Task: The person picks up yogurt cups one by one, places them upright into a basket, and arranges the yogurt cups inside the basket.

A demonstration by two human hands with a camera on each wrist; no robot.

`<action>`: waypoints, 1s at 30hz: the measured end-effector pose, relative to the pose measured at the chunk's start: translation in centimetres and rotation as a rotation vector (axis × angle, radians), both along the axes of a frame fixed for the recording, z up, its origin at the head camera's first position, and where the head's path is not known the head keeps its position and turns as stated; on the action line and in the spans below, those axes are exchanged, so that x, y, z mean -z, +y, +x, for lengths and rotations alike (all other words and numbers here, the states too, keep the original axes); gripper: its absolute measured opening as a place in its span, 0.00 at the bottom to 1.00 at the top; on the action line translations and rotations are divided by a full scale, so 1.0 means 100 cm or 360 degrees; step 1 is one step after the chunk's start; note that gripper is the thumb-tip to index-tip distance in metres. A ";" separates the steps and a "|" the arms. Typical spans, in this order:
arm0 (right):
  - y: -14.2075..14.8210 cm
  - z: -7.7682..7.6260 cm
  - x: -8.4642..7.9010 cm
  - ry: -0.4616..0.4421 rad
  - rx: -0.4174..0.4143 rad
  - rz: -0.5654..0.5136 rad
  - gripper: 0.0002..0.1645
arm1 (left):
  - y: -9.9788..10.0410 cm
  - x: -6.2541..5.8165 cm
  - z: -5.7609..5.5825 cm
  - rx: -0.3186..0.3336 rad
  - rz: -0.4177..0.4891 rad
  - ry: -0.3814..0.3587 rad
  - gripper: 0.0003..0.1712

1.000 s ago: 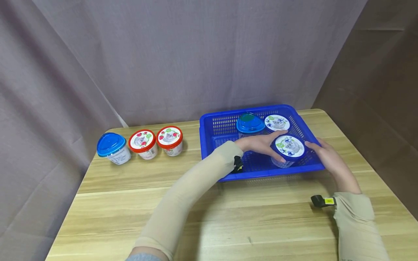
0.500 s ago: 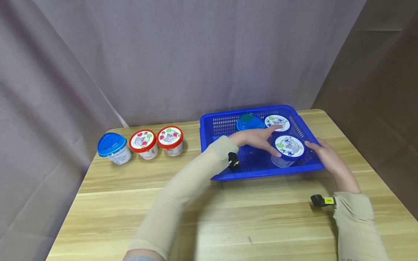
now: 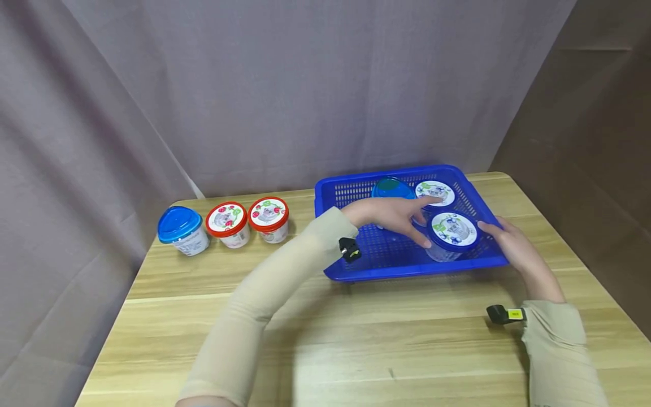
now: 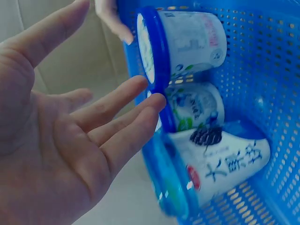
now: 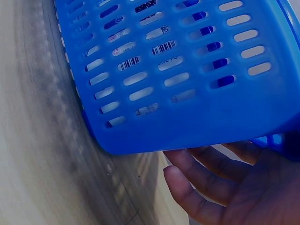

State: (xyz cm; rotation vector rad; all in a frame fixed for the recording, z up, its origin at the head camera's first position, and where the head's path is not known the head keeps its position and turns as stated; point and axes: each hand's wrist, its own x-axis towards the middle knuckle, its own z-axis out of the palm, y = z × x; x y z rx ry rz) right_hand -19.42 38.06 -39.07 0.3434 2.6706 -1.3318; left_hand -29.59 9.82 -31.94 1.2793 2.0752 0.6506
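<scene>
1. Drawing back from the near tub point(image 3: 454, 232), the left hand point(image 3: 389, 215) has let go of the lid it gripped a second ago; its fingers are now spread and hold nothing. Whether its thumb tip touches the tub's side, I cannot tell.
2. That tub has stayed put, upright in the front right corner of the basket point(image 3: 396, 274), so it seems to stand there without support.
3. At the middle of the basket's back edge sits a teal tub point(image 3: 390, 188); the rear tub point(image 3: 427, 189) fills the back right corner, partly behind the left fingertips.
4. Gripping the basket's right edge as before, the right hand point(image 3: 516, 246) appears to steady it.
5. Toward the counter's point(image 3: 356, 339) back left corner, the blue tub point(image 3: 179, 224), left red tub point(image 3: 227, 220) and right red tub point(image 3: 268, 215) remain unmoved.
</scene>
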 end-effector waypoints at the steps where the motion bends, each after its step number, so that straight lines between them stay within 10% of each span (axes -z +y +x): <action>1: 0.000 0.000 0.000 0.0007 -0.0002 0.0003 0.50 | -0.003 -0.002 -0.001 0.0007 0.0004 0.0005 0.59; 18: 0.004 0.001 -0.001 0.0032 -0.0003 0.0001 0.49 | -0.079 -0.031 -0.025 -0.0044 0.0143 -0.0053 0.47; 30: 0.005 0.001 -0.001 0.0039 -0.0001 0.0002 0.49 | -0.164 -0.030 -0.041 -0.0461 0.0322 0.0053 0.42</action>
